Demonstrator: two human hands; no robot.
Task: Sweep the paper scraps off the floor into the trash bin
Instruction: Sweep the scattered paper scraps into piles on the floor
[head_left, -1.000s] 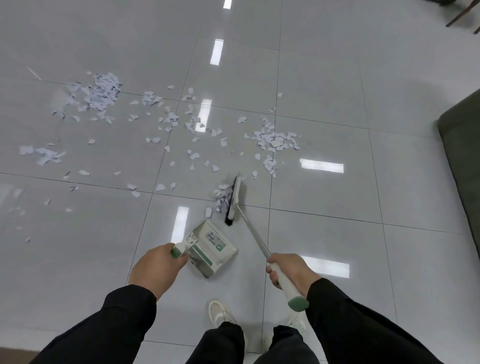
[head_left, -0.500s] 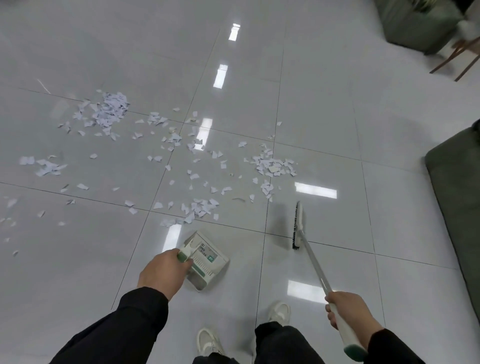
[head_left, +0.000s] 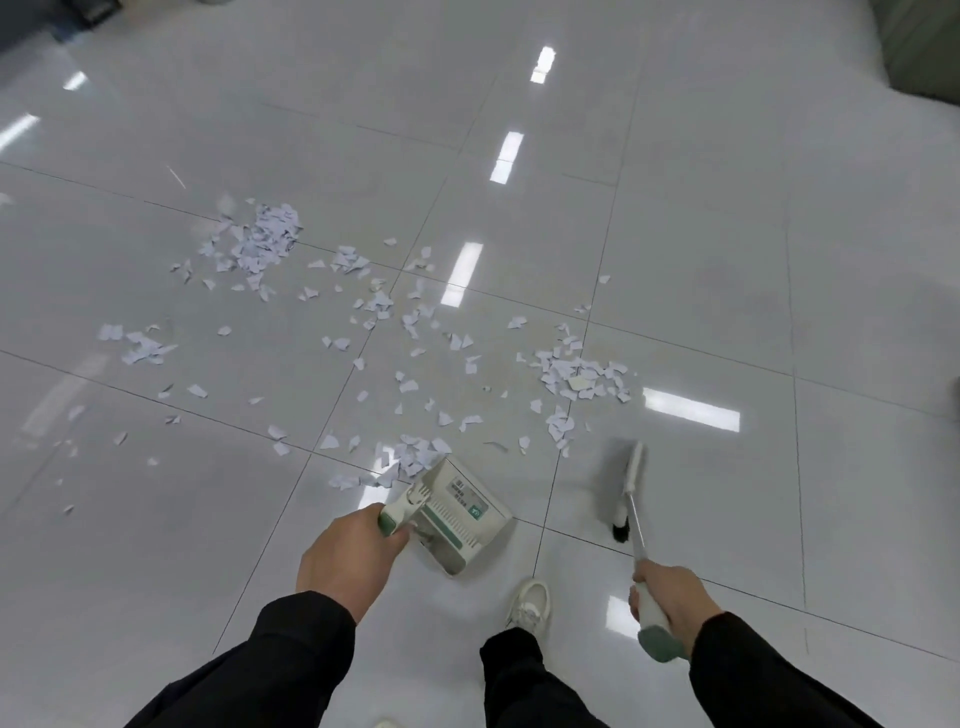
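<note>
Paper scraps (head_left: 395, 358): tiny torn bits, white w/ a lilac tint, scattered all over the glossy grey-white tiled floor (head_left: 727, 234). Thickest heap (head_left: 262, 241) sat far left; another clump (head_left: 576, 371) mid-right, just beyond the broom; small drift (head_left: 410, 460) right at the dustpan's front edge, some bits touching it. Loose singles trailed off to the left.

Dustpan (head_left: 457, 514): white plastic, green stripe, ribbed inside, sticker w/ print too small to read. Sat low on the floor in front of the person, mouth pointing toward the scraps. Looked empty inside, tho hard to be sure.

Left hand (head_left: 348, 556): fingers curled tight round the dustpan's green-tipped handle, back of hand up. Fingertips hidden under the palm.

Right hand (head_left: 672, 597): wrapped round the white grip of the broom (head_left: 628, 493), green end cap poking out below the fist. Metal shaft ran up-left to the white head w/ dark bristles; head was motion-blurred, so couldn't tell if bristles touched the tile. Broom head well right of the dustpan, near the mid-right clump.

Black sleeves both arms, dark trousers, one white sneaker (head_left: 530, 605) between pan and broom hand. Other foot mostly cut off at bottom edge. Dark greenish thing (head_left: 924, 47) cropped at top right, couldn't ID. No trash bin recognisable in frame.
</note>
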